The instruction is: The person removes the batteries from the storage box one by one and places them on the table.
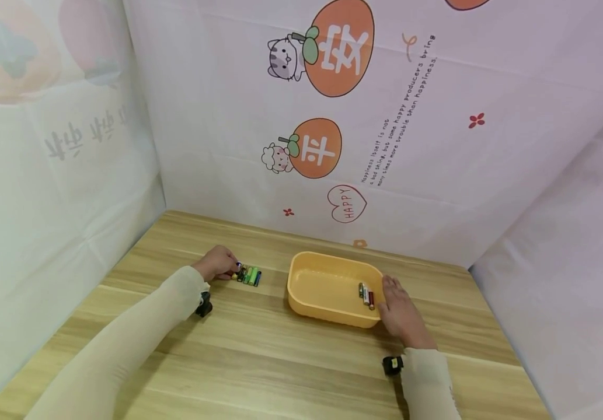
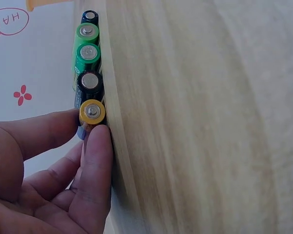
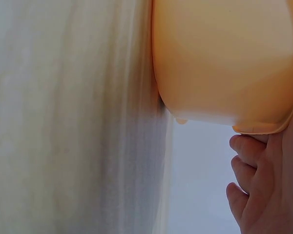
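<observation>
A row of several batteries point(image 1: 251, 275) in green, black and blue lies on the wooden table. My left hand point(image 1: 219, 263) is at the left end of this row. Thumb and finger pinch a yellow-topped battery point(image 2: 92, 113), which sits right beside a black battery point(image 2: 90, 82) in the left wrist view. To the right stands a yellow plastic box point(image 1: 322, 286), with three batteries point(image 1: 366, 295) lying near its right end. Against the right end of the box rests my right hand point(image 1: 401, 310), fingers extended along the rim. The right wrist view shows its fingertips point(image 3: 244, 170) below the rim.
A white printed cloth point(image 1: 259, 116) rises behind the table point(image 1: 259, 361), and more cloth hangs at both sides. Each wrist wears a small black camera, one point(image 1: 204, 304) on the left and one point(image 1: 393, 366) on the right.
</observation>
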`<state>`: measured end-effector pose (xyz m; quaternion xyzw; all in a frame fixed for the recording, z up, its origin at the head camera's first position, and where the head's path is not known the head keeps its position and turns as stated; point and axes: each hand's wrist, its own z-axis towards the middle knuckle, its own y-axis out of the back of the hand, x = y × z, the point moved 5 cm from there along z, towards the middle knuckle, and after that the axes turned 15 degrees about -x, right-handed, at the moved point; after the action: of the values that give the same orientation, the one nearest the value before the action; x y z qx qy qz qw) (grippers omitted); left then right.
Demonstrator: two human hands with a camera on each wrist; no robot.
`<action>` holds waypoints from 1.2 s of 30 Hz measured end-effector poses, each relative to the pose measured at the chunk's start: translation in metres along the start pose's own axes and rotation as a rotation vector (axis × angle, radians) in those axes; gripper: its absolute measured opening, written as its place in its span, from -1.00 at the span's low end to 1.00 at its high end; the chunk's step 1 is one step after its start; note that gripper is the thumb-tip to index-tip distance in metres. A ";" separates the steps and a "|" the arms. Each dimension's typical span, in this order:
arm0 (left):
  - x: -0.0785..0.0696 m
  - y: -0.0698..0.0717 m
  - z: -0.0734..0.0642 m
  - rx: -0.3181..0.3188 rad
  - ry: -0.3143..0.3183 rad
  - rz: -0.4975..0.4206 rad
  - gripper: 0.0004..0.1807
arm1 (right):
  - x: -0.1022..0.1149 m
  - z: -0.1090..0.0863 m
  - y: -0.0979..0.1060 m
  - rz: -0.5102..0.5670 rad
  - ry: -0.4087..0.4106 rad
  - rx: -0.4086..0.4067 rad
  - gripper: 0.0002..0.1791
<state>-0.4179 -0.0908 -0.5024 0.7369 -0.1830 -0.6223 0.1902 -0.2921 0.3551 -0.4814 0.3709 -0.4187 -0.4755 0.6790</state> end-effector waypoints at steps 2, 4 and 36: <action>-0.001 0.001 0.000 0.003 0.000 -0.002 -0.81 | 0.000 0.000 0.000 0.002 0.002 -0.003 -0.34; -0.002 0.001 -0.001 0.007 0.002 -0.006 -0.80 | 0.000 0.001 0.001 0.007 0.004 -0.009 -0.34; -0.011 0.019 -0.015 0.046 -0.011 -0.088 -0.60 | 0.000 -0.001 0.003 0.056 -0.001 -0.014 -0.36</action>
<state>-0.4052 -0.1007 -0.4814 0.7451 -0.1656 -0.6297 0.1447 -0.2903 0.3563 -0.4794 0.3538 -0.4261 -0.4594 0.6944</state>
